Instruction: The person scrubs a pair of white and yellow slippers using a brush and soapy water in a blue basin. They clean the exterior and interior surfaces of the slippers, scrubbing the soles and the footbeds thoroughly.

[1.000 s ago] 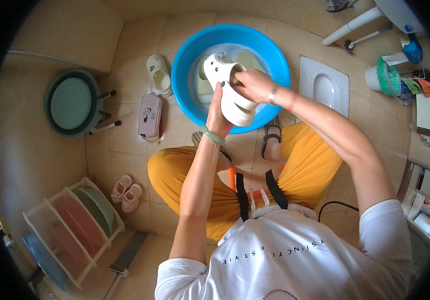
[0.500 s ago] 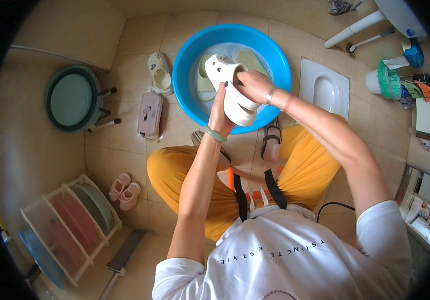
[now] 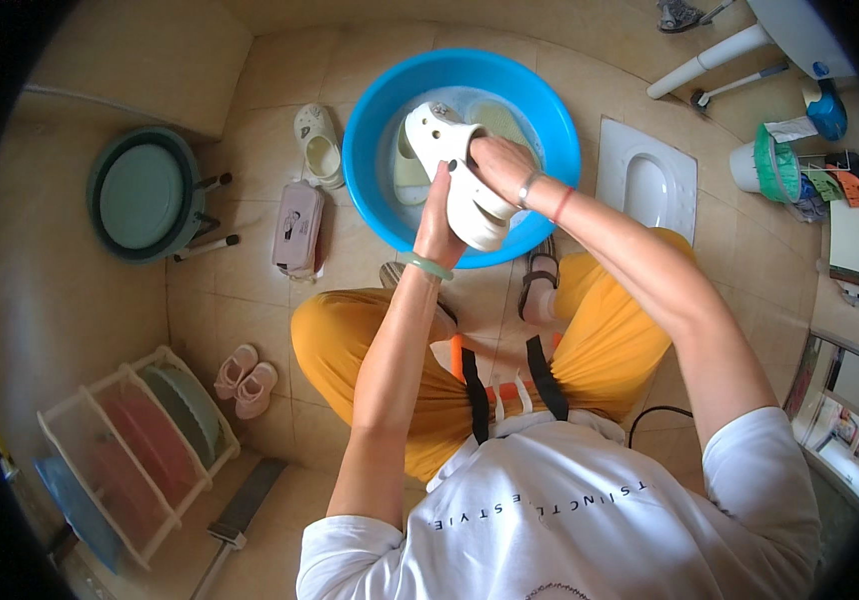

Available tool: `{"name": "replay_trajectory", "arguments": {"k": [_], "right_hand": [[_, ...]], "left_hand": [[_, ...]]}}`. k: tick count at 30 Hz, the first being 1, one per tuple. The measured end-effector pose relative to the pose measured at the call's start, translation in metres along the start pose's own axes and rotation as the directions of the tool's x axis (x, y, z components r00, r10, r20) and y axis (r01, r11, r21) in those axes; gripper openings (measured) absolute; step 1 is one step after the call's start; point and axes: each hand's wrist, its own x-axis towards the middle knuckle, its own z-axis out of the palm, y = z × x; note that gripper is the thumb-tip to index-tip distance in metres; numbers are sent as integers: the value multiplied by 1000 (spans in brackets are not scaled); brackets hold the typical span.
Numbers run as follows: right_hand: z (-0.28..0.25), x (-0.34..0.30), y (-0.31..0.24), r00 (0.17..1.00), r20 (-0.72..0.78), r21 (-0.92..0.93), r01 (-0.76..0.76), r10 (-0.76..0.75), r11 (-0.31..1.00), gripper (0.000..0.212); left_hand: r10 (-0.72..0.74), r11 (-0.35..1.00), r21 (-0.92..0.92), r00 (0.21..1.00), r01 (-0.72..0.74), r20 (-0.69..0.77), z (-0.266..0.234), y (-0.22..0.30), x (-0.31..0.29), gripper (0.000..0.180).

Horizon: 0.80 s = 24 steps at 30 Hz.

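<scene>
A white clog (image 3: pixel 435 148) with small charms on its toe is held tilted over a blue basin (image 3: pixel 358 190) of sudsy water. My left hand (image 3: pixel 437 225) grips the clog's near left side, its thumb up by the dark strap rivet. My right hand (image 3: pixel 503 168) reaches into the foot opening; its fingertips are hidden there, so I cannot see whether they hold anything. In the basin lie a pale green slipper (image 3: pixel 409 172), partly behind the clog, and another pale green piece (image 3: pixel 498 118) at the back right.
Left of the basin are another white clog (image 3: pixel 322 145) and a pinkish case (image 3: pixel 299 230). A squat toilet (image 3: pixel 650 180) is set in the floor at right. Stacked green basins (image 3: pixel 143 195), pink shoes (image 3: pixel 247 382) and a rack of basins (image 3: pixel 140 455) stand at left.
My right hand has shifted slightly left and up within the clog's opening. The clog has moved a little left and its toe slightly up; my left hand still grips it.
</scene>
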Motion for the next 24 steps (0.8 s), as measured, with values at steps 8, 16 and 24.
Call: {"name": "replay_trajectory", "arguments": {"k": [8,16,24], "right_hand": [[-20,-39,-6,986,83,256,117,-142,960,28],[-5,0,-10,999,26,29,-21,20,999,28],[-14,-36,-2,986,126,272,70,-108,960,24]], "left_hand": [[58,998,-40,998,-57,13,-15,18,-11,54],[-48,998,-37,998,49,40,-5,9,-3,59],[2,998,-64,1000,-3,-14,-30,13,-1,53]]}}
